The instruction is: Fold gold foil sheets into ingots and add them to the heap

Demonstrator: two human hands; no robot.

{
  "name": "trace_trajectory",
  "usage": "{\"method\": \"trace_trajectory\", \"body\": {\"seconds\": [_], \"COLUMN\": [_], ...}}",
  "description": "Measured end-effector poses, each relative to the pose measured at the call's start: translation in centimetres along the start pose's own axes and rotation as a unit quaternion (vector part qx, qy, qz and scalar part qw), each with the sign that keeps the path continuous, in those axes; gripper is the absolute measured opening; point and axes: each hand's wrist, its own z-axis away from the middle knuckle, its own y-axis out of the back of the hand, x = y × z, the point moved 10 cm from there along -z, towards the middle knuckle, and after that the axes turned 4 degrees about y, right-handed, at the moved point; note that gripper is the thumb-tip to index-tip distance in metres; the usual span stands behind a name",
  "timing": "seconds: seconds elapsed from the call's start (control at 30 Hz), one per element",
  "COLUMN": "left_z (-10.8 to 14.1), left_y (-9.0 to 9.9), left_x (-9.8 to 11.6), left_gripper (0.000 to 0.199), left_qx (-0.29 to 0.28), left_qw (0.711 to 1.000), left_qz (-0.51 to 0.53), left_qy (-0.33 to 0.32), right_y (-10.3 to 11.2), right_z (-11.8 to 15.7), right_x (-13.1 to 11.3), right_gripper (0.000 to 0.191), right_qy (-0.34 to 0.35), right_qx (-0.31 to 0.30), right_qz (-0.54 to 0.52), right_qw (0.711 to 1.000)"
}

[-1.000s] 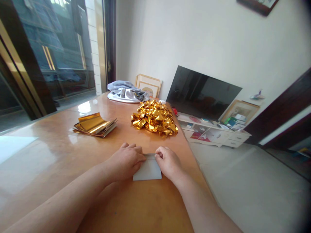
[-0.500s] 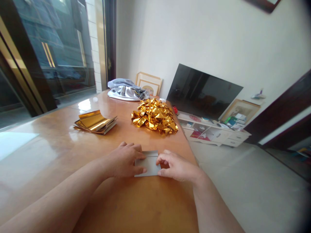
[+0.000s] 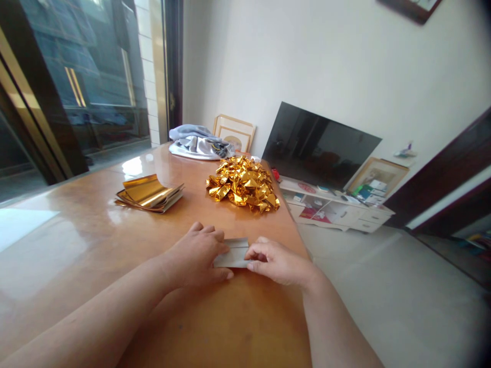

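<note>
A small grey paper sheet point(image 3: 232, 255) lies on the glossy wooden table point(image 3: 215, 322), with a crease line near its far edge. My left hand point(image 3: 203, 253) rests over its left side, fingers apart, the thumb on the table just below the near edge. At the right, my right hand point(image 3: 270, 259) pinches the sheet's near right corner between thumb and fingers. Beyond my hands is a heap of folded gold foil pieces point(image 3: 243, 185). A stack of gold foil sheets point(image 3: 149, 193) lies farther left, its top sheet curled.
A bundle of light blue and silver cloth point(image 3: 197, 142) sits at the table's far end. Past the right table edge stand a black television point(image 3: 320, 145) and a low white cabinet point(image 3: 345, 214). Glass doors point(image 3: 88, 76) are on the left.
The sheet's near edge has moved away from me, making its visible part shorter. My right thumb has shifted slightly up with that edge, and my left thumb is now below it.
</note>
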Motion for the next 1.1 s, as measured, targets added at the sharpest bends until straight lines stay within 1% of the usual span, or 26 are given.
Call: {"method": "trace_trajectory", "body": {"seconds": [0.03,0.1,0.23,0.27,0.3,0.37,0.4,0.5,0.63,0.73,0.83,0.9,0.97,1.1], "left_z": [0.0,-0.1,-0.4,-0.5,-0.6,-0.6,-0.7,-0.8,-1.1,-1.3,-1.5,-1.6,-1.6,-1.6], "left_y": [0.1,0.3,0.4,0.4,0.4,0.4,0.3,0.1,-0.4,-0.9,-1.1,-1.2,-1.3,-1.5], "left_x": [0.2,0.4,0.4,0.3,0.2,0.1,0.0,-0.5,-1.9,-3.2,-3.7,-3.6,-3.4,-3.0], "left_gripper": [0.035,0.034,0.041,0.042,0.042,0.042,0.043,0.044,0.039,0.039,0.041,0.036,0.027,0.016], "left_qx": [0.002,0.004,0.004,0.005,0.006,0.008,0.009,0.011,0.027,0.049,0.06,0.061,0.057,0.053], "left_qw": [1.0,1.0,1.0,1.0,1.0,1.0,1.0,1.0,0.998,0.995,0.994,0.994,0.995,0.997], "left_qz": [0.001,-0.001,-0.014,-0.016,-0.017,-0.015,-0.012,0.002,0.036,0.039,0.034,0.032,0.031,0.024], "left_qy": [-0.004,-0.01,0.005,0.01,0.014,0.017,0.019,0.024,0.043,0.075,0.09,0.086,0.073,0.05], "right_y": [0.1,0.5,1.1,1.3,1.4,1.5,1.4,0.5,-0.1,0.0,0.0,-0.1,0.0,0.2], "right_z": [0.0,0.2,0.6,0.5,0.4,-0.1,-0.4,-1.3,-1.8,-1.9,-1.9,-2.0,-1.9,-1.8], "right_x": [0.0,0.3,1.0,1.1,1.2,1.5,1.8,3.0,4.8,5.6,6.3,6.6,6.7,6.3], "right_gripper": [0.012,0.016,0.038,0.04,0.037,0.023,0.021,0.034,0.041,0.041,0.037,0.034,0.031,0.027], "right_qy": [-0.004,-0.02,-0.041,-0.04,-0.037,-0.031,-0.031,-0.058,-0.103,-0.121,-0.141,-0.151,-0.159,-0.168], "right_qx": [0.002,0.009,0.025,0.031,0.039,0.061,0.072,0.086,0.127,0.155,0.164,0.171,0.18,0.189], "right_qz": [-0.003,-0.017,-0.05,-0.055,-0.059,-0.066,-0.07,-0.111,-0.145,-0.119,-0.08,-0.057,-0.03,0.037], "right_qw": [1.0,1.0,0.998,0.997,0.997,0.995,0.994,0.988,0.976,0.973,0.973,0.972,0.97,0.967]}}
